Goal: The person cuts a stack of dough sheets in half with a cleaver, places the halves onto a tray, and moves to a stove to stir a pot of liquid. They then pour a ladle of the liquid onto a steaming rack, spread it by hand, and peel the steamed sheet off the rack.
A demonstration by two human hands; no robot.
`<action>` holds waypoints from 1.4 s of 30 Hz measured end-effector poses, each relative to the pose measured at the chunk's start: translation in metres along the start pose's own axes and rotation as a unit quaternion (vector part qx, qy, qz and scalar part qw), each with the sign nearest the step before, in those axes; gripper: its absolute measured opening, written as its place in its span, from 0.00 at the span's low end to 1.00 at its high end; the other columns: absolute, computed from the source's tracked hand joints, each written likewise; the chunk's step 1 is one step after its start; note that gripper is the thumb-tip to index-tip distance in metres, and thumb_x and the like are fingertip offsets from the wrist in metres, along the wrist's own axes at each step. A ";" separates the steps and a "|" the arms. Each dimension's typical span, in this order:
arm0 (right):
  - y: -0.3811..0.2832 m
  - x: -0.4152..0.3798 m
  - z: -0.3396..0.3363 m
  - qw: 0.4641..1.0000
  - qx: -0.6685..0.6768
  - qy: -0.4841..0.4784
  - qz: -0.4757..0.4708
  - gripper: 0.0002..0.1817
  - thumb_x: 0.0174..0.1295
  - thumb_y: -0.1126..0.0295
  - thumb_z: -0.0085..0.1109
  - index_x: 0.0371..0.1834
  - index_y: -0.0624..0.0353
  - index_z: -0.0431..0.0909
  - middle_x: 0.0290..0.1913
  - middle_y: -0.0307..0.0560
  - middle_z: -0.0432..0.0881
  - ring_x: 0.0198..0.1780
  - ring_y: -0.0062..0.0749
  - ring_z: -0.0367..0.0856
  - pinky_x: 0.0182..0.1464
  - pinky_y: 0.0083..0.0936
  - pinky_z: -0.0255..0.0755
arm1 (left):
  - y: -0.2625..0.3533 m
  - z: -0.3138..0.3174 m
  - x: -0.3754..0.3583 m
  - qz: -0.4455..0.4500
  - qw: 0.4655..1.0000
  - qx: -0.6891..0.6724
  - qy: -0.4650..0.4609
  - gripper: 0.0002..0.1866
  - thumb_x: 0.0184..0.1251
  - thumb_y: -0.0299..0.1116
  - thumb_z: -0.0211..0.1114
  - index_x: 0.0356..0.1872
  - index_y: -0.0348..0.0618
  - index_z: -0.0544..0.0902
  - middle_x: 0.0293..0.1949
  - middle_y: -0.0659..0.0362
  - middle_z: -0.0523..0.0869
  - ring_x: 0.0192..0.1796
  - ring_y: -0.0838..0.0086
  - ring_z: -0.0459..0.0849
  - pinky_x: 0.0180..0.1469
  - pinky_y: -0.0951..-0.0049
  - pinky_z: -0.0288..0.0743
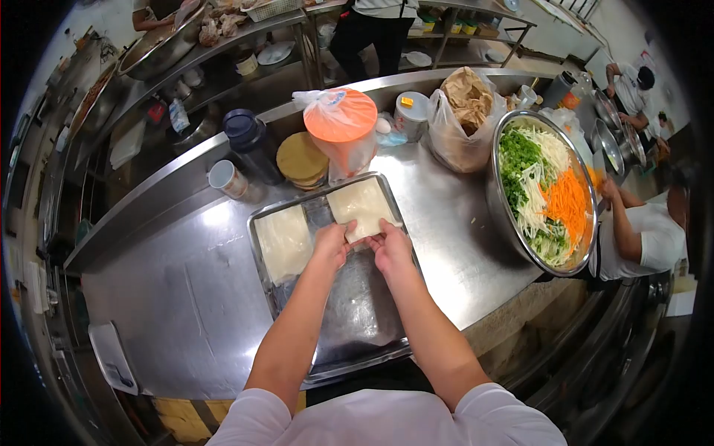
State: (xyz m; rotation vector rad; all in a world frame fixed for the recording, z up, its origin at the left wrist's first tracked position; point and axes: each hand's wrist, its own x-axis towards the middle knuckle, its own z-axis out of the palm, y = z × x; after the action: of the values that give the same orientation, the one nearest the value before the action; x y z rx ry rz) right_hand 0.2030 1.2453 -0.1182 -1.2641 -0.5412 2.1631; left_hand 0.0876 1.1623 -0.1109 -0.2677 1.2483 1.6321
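A metal tray (338, 297) lies on the steel table in front of me. On its left side rests a stack of pale square sheets (284, 241). A second set of pale square sheets (363, 204) is at the tray's upper right. My left hand (335, 241) pinches the near edge of these right-hand sheets near their left corner. Close beside it, my right hand (388, 244) grips the same edge, thumb on top and fingers underneath. The two hands nearly touch. The lower part of the tray is bare metal between my forearms.
A large bowl of shredded vegetables (547, 193) stands at the right. Along the back are a white cup (227, 178), a dark bottle (249, 141), an orange-lidded container (341, 119) and a plastic bag (462, 126). Co-workers stand beyond, one at the right (643, 238).
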 end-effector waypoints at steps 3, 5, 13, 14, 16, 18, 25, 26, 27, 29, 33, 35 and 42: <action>-0.003 -0.004 0.004 0.995 -0.068 0.029 -0.069 0.12 0.74 0.72 0.57 0.55 0.68 0.75 0.48 0.58 0.85 0.45 0.45 0.89 0.51 0.39 0.87 | -0.007 -0.004 0.004 0.032 0.998 0.057 0.004 0.17 0.71 0.22 0.66 0.59 0.29 0.79 0.54 0.49 0.88 0.50 0.60 0.91 0.50 0.62 0.88; -0.001 -0.008 -0.005 0.995 -0.071 0.056 -0.032 0.12 0.73 0.73 0.57 0.55 0.69 0.75 0.48 0.58 0.85 0.44 0.45 0.89 0.47 0.38 0.87 | -0.017 -0.007 0.009 0.077 0.981 0.169 0.050 0.19 0.68 0.24 0.70 0.58 0.29 0.80 0.53 0.49 0.89 0.49 0.61 0.91 0.50 0.64 0.87; -0.011 -0.059 -0.037 0.990 -0.135 0.039 0.008 0.16 0.70 0.75 0.60 0.58 0.71 0.73 0.46 0.58 0.85 0.42 0.45 0.90 0.44 0.36 0.88 | -0.015 -0.002 -0.007 0.273 0.834 0.457 0.145 0.22 0.57 0.34 0.79 0.48 0.30 0.86 0.42 0.47 0.92 0.41 0.65 0.91 0.43 0.66 0.82; -0.009 -0.062 -0.042 0.990 -0.140 0.035 0.006 0.19 0.70 0.75 0.59 0.61 0.72 0.71 0.48 0.60 0.84 0.43 0.46 0.90 0.45 0.37 0.88 | -0.012 0.002 -0.013 0.278 0.833 0.453 0.152 0.21 0.57 0.35 0.79 0.47 0.30 0.86 0.40 0.48 0.93 0.39 0.65 0.91 0.41 0.65 0.82; -0.008 -0.070 -0.050 0.989 -0.147 0.024 0.008 0.22 0.71 0.75 0.59 0.65 0.73 0.68 0.50 0.61 0.84 0.44 0.47 0.90 0.46 0.37 0.88 | -0.002 0.008 -0.016 0.156 0.896 0.393 0.133 0.19 0.58 0.33 0.79 0.45 0.30 0.87 0.37 0.51 0.92 0.35 0.67 0.90 0.35 0.66 0.82; -0.011 -0.078 -0.055 0.988 -0.152 0.010 0.014 0.24 0.70 0.76 0.59 0.67 0.72 0.66 0.50 0.61 0.84 0.44 0.47 0.90 0.46 0.37 0.88 | 0.002 0.010 -0.014 0.063 0.935 0.329 0.119 0.18 0.58 0.33 0.79 0.44 0.29 0.88 0.36 0.51 0.91 0.32 0.68 0.89 0.32 0.66 0.82; -0.013 -0.095 -0.071 0.987 -0.161 -0.002 0.012 0.21 0.70 0.77 0.61 0.63 0.71 0.69 0.49 0.57 0.85 0.40 0.39 0.89 0.42 0.33 0.87 | -0.010 -0.002 0.010 0.086 0.909 0.393 0.104 0.18 0.59 0.35 0.78 0.40 0.27 0.89 0.33 0.49 0.91 0.34 0.64 0.91 0.30 0.62 0.80; -0.015 -0.098 -0.072 0.987 -0.163 -0.003 0.009 0.20 0.70 0.77 0.61 0.62 0.70 0.70 0.49 0.57 0.85 0.40 0.38 0.89 0.42 0.32 0.87 | -0.018 -0.010 0.016 0.136 0.897 0.411 0.092 0.18 0.59 0.35 0.78 0.40 0.27 0.89 0.32 0.48 0.91 0.34 0.62 0.91 0.30 0.62 0.80; -0.016 -0.101 -0.073 0.986 -0.164 -0.004 0.006 0.20 0.69 0.77 0.61 0.62 0.70 0.70 0.48 0.56 0.85 0.40 0.37 0.88 0.41 0.32 0.87 | -0.019 -0.005 0.012 0.162 0.892 0.408 0.103 0.16 0.59 0.34 0.78 0.40 0.29 0.89 0.32 0.50 0.91 0.34 0.65 0.90 0.30 0.63 0.81; -0.015 -0.101 -0.080 0.986 -0.164 -0.006 0.010 0.19 0.70 0.76 0.62 0.61 0.70 0.70 0.48 0.56 0.85 0.39 0.37 0.88 0.41 0.31 0.86 | -0.023 0.006 0.002 0.212 0.882 0.402 0.126 0.13 0.59 0.30 0.78 0.41 0.32 0.89 0.33 0.54 0.90 0.33 0.69 0.88 0.31 0.66 0.82; -0.016 -0.108 -0.087 0.989 -0.148 -0.009 0.018 0.19 0.70 0.76 0.62 0.61 0.70 0.72 0.49 0.56 0.85 0.39 0.34 0.87 0.38 0.28 0.84 | -0.011 0.023 -0.016 0.032 0.944 0.289 0.155 0.14 0.59 0.31 0.79 0.43 0.36 0.89 0.36 0.54 0.90 0.34 0.70 0.87 0.34 0.66 0.81; -0.017 -0.111 -0.088 0.988 -0.153 -0.010 0.020 0.20 0.69 0.75 0.62 0.61 0.70 0.71 0.48 0.55 0.85 0.39 0.33 0.87 0.38 0.28 0.84 | -0.011 0.024 -0.015 -0.025 0.946 0.271 0.177 0.14 0.59 0.32 0.79 0.43 0.37 0.88 0.37 0.55 0.90 0.35 0.69 0.87 0.35 0.66 0.82; -0.018 -0.116 -0.094 0.985 -0.169 -0.023 0.019 0.19 0.70 0.75 0.63 0.61 0.69 0.72 0.50 0.55 0.85 0.40 0.35 0.87 0.41 0.29 0.85 | -0.017 0.017 0.001 0.070 0.959 0.253 0.103 0.15 0.59 0.27 0.77 0.45 0.32 0.86 0.38 0.53 0.88 0.38 0.64 0.89 0.34 0.63 0.82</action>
State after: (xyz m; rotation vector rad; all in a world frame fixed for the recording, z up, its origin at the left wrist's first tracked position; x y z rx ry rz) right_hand 0.3357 1.1890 -0.0765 -1.4108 -0.9413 2.2001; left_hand 0.1071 1.1759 -0.1141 -0.0279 1.8309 1.3648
